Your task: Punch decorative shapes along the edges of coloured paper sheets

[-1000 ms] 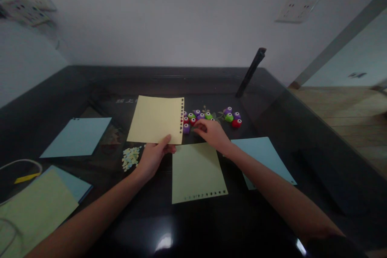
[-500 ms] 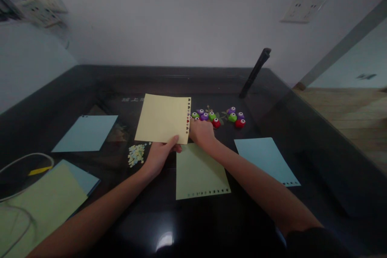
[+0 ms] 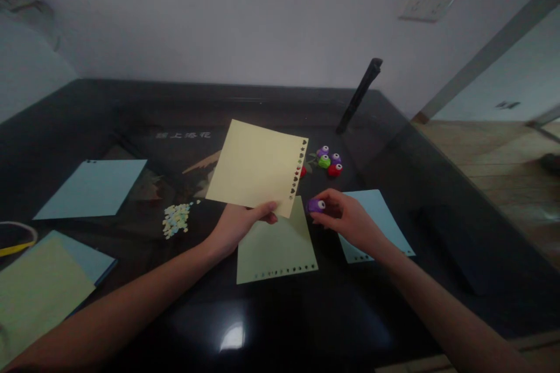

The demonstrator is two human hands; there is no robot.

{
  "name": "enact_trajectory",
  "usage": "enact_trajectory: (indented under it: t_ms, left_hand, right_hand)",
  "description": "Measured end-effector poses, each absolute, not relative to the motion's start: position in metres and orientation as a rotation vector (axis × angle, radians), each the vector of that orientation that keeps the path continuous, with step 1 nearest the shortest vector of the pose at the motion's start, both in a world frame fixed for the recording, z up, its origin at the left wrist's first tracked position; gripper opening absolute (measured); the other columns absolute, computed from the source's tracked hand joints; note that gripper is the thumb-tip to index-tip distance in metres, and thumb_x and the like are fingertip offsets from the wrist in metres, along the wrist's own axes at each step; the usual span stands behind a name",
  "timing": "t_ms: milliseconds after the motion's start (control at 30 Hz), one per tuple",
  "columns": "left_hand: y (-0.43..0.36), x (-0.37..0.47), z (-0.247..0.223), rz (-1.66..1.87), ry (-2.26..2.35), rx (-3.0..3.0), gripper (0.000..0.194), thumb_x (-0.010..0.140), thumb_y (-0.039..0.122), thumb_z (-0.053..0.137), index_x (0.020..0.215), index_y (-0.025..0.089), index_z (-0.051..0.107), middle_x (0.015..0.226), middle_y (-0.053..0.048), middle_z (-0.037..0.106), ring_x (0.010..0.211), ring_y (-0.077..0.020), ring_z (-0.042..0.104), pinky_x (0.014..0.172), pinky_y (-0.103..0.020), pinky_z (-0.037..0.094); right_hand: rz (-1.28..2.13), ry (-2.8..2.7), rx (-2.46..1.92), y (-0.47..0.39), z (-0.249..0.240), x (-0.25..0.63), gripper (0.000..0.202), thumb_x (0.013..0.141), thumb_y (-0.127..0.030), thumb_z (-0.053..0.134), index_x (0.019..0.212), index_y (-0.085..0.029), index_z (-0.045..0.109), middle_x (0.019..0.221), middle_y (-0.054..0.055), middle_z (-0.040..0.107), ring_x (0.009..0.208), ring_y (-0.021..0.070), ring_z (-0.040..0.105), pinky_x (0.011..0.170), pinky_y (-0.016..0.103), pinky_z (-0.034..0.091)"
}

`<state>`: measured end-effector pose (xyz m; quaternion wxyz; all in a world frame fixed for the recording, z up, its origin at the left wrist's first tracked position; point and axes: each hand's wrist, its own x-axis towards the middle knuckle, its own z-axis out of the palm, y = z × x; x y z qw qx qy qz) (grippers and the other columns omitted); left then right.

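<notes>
My left hand (image 3: 245, 222) grips the lower edge of a pale yellow sheet of paper (image 3: 254, 166), thumb on top, and holds it raised and tilted over the table. Hearts, stars and other small shapes are cut along the sheet's right edge. Between the fingertips of my right hand (image 3: 345, 215) is a small purple craft punch (image 3: 315, 205) with a white and black knob, just right of the sheet and apart from it. Several similar punches (image 3: 324, 161) in purple, green and red stand farther back; the yellow sheet covers others. Below lies a pale green sheet (image 3: 280, 247) with a punched bottom edge.
Blue sheets lie at the left (image 3: 94, 189) and right (image 3: 371, 218) on the dark glossy table (image 3: 271, 320). Paper cut-outs (image 3: 175, 219) form a small pile left of my left hand. More sheets (image 3: 39, 285) are stacked front left. A black rod (image 3: 359, 96) rises at the back right.
My right hand has come back from the punches toward the right, now with a purple one in its fingers. The yellow sheet has shifted right and turned slightly clockwise. The view has shifted too.
</notes>
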<state>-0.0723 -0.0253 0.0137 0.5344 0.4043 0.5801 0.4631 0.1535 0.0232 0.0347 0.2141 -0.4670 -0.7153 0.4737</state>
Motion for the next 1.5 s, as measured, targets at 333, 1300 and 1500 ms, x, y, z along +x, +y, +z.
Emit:
enact_trajectory:
  t_ms: [333,1300,1500]
  left_hand:
    - [-0.014,-0.020,0.020,0.899,1.258,1.079,0.024,0.080,0.032,0.059,0.062,0.017,0.064,0.055,-0.004,0.067,0.051,-0.0153,0.063,0.059,-0.028,0.054]
    - [-0.020,-0.028,0.017,0.666,1.430,1.489,0.036,0.084,0.038,0.053,0.052,0.025,0.063,0.061,0.002,0.072,0.070,-0.0187,0.067,0.086,-0.032,0.050]
    - [-0.021,-0.027,0.016,0.667,1.420,1.510,0.038,0.085,0.038,0.052,0.051,0.025,0.063,0.062,0.002,0.072,0.071,-0.0182,0.067,0.087,-0.032,0.049]
  right_hand:
    - [1.756,-1.238,-1.285,-0.004,0.017,0.181,0.041,0.061,-0.019,0.079,0.098,-0.021,0.064,0.077,-0.001,0.069,0.061,0.0138,0.064,0.061,0.030,0.052]
    - [1.870,-1.091,-1.165,-0.011,0.016,0.176,0.030,0.065,-0.022,0.078,0.092,-0.020,0.067,0.067,-0.001,0.067,0.058,0.0116,0.059,0.052,0.025,0.045]
    - [1.863,-1.058,-1.228,-0.011,0.017,0.173,0.032,0.061,-0.019,0.079,0.090,-0.021,0.066,0.071,-0.002,0.067,0.057,0.0108,0.058,0.051,0.025,0.045]
